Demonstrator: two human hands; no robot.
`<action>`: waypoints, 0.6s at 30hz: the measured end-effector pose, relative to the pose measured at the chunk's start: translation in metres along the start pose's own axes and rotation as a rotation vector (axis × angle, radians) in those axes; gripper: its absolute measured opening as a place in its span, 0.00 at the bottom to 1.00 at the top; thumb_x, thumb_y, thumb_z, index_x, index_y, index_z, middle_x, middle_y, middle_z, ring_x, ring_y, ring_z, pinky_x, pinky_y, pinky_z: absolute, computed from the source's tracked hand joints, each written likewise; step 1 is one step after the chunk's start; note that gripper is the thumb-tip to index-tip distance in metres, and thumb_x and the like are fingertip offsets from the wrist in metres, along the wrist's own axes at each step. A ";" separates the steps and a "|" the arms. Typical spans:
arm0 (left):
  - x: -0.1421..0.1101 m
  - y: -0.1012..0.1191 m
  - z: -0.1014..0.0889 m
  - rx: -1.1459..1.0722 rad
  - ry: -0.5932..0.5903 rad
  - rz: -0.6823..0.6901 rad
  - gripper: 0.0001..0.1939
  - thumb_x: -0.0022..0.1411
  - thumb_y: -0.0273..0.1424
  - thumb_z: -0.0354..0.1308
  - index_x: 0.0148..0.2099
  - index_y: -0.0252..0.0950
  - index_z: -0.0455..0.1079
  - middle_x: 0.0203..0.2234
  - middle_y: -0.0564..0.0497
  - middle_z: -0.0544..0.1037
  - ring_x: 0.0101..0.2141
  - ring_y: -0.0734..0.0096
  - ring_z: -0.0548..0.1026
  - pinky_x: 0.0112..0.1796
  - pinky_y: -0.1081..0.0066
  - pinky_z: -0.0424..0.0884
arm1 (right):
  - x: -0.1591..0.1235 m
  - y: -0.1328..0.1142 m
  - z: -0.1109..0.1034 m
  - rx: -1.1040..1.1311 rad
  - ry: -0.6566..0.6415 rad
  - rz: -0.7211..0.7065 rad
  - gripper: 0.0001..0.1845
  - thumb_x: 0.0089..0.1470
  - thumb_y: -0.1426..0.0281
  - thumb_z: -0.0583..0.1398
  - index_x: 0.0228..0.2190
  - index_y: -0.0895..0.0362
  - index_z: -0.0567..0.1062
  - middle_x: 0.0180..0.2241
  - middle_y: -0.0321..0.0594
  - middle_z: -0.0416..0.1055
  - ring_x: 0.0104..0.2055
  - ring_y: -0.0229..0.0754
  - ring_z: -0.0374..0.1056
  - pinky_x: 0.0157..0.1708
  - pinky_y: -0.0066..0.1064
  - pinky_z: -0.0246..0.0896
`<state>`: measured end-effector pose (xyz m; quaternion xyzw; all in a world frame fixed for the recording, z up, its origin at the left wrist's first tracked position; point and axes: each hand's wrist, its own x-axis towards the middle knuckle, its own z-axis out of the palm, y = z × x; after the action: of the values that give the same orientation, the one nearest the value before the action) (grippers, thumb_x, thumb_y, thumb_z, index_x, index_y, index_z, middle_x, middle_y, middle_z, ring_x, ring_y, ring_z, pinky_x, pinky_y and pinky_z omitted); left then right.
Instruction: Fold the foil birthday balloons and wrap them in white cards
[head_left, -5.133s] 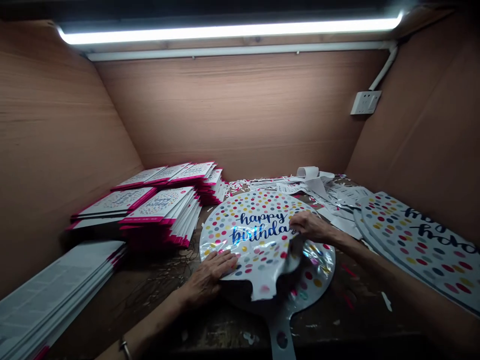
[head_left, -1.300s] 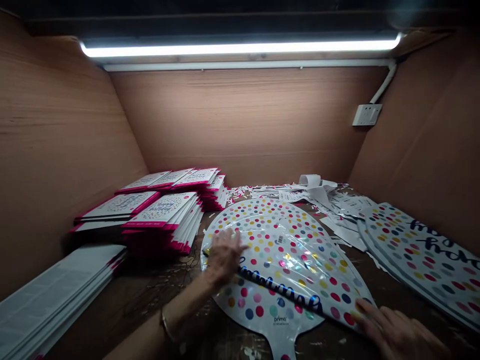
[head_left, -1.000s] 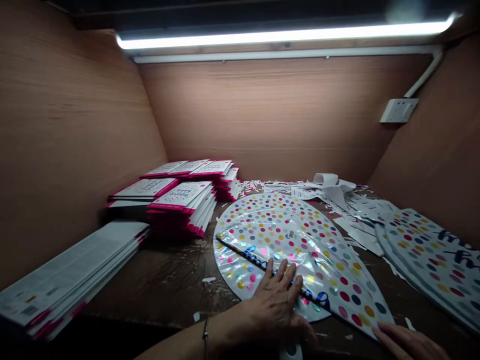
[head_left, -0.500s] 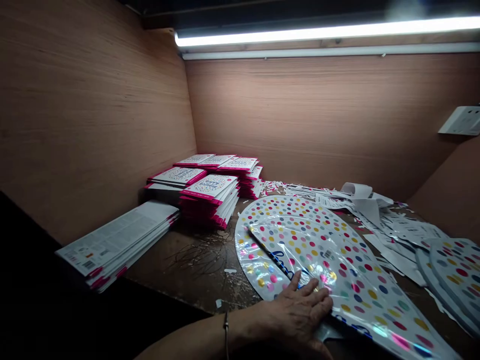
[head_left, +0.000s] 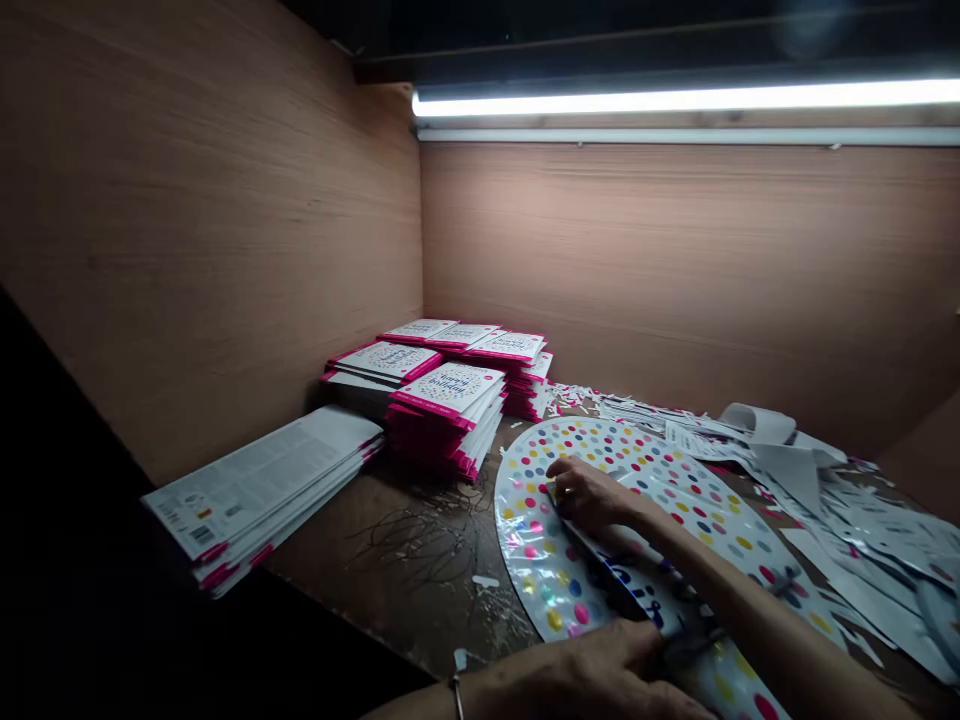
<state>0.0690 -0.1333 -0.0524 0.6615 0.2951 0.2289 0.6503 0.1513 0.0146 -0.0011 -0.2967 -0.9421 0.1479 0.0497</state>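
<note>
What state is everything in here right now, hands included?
Foil balloon: lying flat, partly folded over.
Left hand: resting on the balloon's lower part.
Right hand: fingers curled at the balloon's fold.
Pink-edged packets: piled in stacks.
White packets: stacked flat.
Paper scraps: loose, heaped.
Strip light: on.

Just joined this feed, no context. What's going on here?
A person is working with both bare hands on a polka-dot foil balloon, folded over on itself on a worn wooden bench. The right hand is on the upper end of the fold, and the left hand is at the near end. Stacks of pink-edged birthday balloon packs and a flat pile of printed sheets sit to the left; paper scraps lie to the right.
</note>
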 end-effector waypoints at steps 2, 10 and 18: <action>0.002 -0.004 0.002 -0.204 0.001 -0.029 0.30 0.49 0.47 0.63 0.50 0.35 0.67 0.35 0.51 0.73 0.36 0.64 0.71 0.39 0.67 0.69 | 0.007 0.011 0.022 0.018 -0.025 0.051 0.07 0.54 0.69 0.60 0.30 0.61 0.71 0.41 0.40 0.68 0.41 0.41 0.65 0.40 0.38 0.63; 0.012 -0.010 0.011 -0.481 0.037 -0.037 0.27 0.50 0.42 0.64 0.50 0.35 0.68 0.42 0.48 0.72 0.44 0.59 0.70 0.48 0.59 0.63 | 0.015 0.028 0.020 0.080 -0.112 0.163 0.11 0.56 0.66 0.58 0.39 0.61 0.70 0.38 0.40 0.68 0.38 0.40 0.67 0.37 0.37 0.65; -0.004 0.030 0.011 -0.006 0.060 -0.203 0.27 0.51 0.41 0.61 0.51 0.33 0.66 0.43 0.46 0.72 0.43 0.56 0.71 0.44 0.60 0.68 | -0.010 0.014 -0.032 0.081 0.116 0.121 0.07 0.53 0.73 0.55 0.25 0.58 0.71 0.30 0.37 0.70 0.32 0.37 0.67 0.31 0.28 0.64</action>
<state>0.0760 -0.1434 -0.0223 0.6190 0.3791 0.1825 0.6632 0.1727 0.0275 0.0250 -0.3591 -0.9112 0.1713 0.1069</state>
